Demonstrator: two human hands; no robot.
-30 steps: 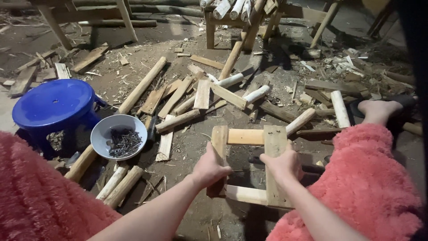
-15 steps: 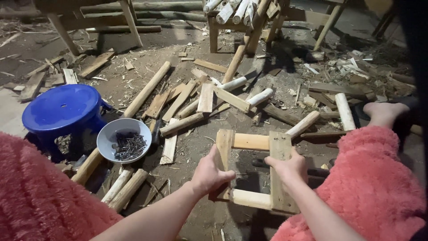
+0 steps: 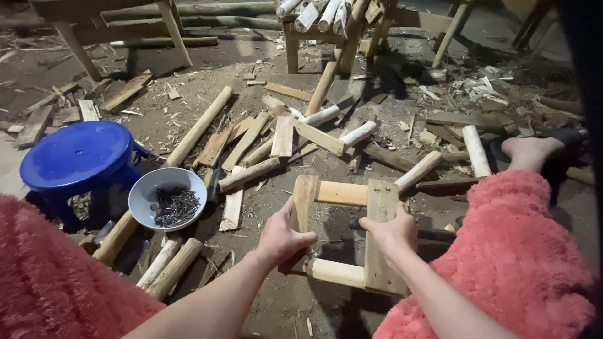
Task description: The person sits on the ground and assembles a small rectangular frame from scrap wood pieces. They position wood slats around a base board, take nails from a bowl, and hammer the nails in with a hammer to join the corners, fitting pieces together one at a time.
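Observation:
A small wooden frame (image 3: pixel 342 194), made of two flat slats joined by two round cross pieces, lies on the dirt floor in front of me. My left hand (image 3: pixel 281 237) grips its left slat, thumb over the top. My right hand (image 3: pixel 392 231) grips the right slat near its middle. Both arms reach out from fuzzy pink sleeves (image 3: pixel 515 251). My bare foot (image 3: pixel 531 152) rests on the ground at the right.
A white bowl of dark nails (image 3: pixel 167 199) sits left of the frame, beside a blue plastic stool (image 3: pixel 78 157). Loose planks and round sticks (image 3: pixel 270 141) litter the ground ahead. A wooden stand stacked with peeled poles (image 3: pixel 320 19) is at the back.
The frame has shifted slightly toward me and both hands have tightened on its slats; the view has tilted a little downward.

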